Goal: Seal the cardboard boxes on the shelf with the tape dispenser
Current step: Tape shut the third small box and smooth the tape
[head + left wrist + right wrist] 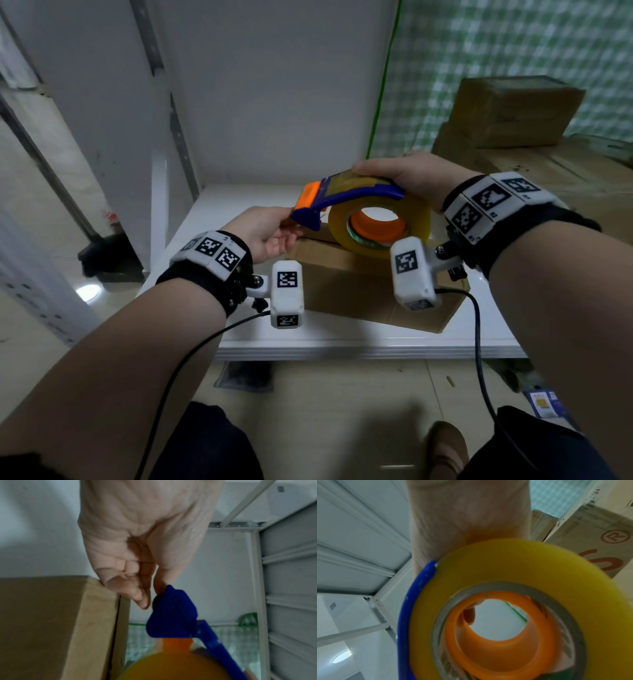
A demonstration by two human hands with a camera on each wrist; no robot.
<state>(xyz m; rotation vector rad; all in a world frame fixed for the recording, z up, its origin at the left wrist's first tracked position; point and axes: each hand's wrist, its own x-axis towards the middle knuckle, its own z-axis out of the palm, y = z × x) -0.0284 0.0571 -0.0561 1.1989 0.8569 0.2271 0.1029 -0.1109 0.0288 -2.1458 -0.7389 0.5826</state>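
A blue and orange tape dispenser [346,197] with a yellowish tape roll [378,222] hangs just above a brown cardboard box [370,291] on the white shelf [342,342]. My right hand [407,178] grips the dispenser from the top and far side. The roll [513,574] and its orange core [498,642] fill the right wrist view. My left hand [270,233] reaches to the dispenser's blue front end [171,615], thumb and fingertips [137,595] touching it beside the box's corner [96,586].
More cardboard boxes [513,113] are stacked at the right, in front of a green checked curtain [513,51]. White shelf uprights [178,130] stand at the left. Camera cables [478,342] hang from both wrists. The tiled floor [342,411] lies below.
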